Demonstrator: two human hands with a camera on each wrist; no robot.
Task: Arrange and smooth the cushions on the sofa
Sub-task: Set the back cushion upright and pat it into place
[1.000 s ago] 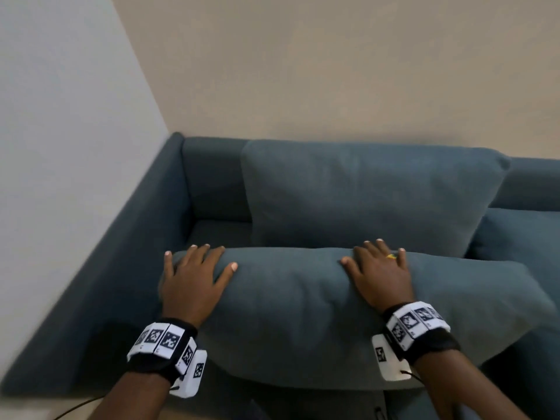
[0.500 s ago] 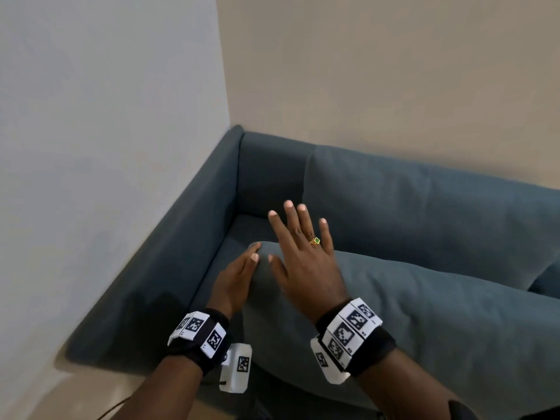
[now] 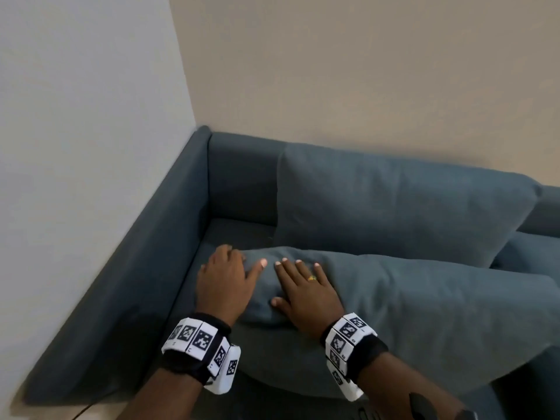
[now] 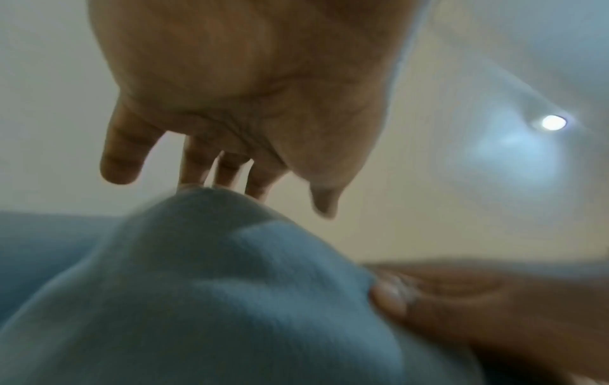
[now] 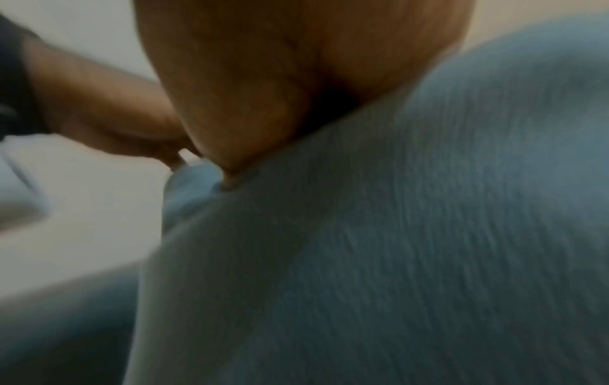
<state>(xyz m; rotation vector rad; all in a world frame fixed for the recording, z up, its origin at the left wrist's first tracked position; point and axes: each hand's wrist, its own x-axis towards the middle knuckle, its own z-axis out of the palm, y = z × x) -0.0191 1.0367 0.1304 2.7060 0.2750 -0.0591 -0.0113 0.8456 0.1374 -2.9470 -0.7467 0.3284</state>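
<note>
While both hands sit side by side at the left end of the loose cushion point(image 3: 409, 313), the work reads as shaping that end rather than lifting it. The left hand point(image 3: 225, 283) cups the cushion's end corner, fingers bent over its edge toward the sofa point(image 3: 169, 268) arm and thumb laid on top, holding the fabric loosely; the left wrist view shows those fingers just meeting the bulge of cloth. The right hand point(image 3: 306, 291) lies flat on top, fingers straight and spread, pressing the filling down and gripping nothing. That pairing probably steadies the corner while the palm smooths it. This cushion lies along the seat's front edge, hanging slightly over it, in front of the back cushion point(image 3: 394, 207) that leans upright against the backrest. Another cushion point(image 3: 533, 253) shows at the right edge. Near the left corner, the sofa arm and the two walls point(image 3: 75, 131) leave little room to slide the cushion farther that way.
</note>
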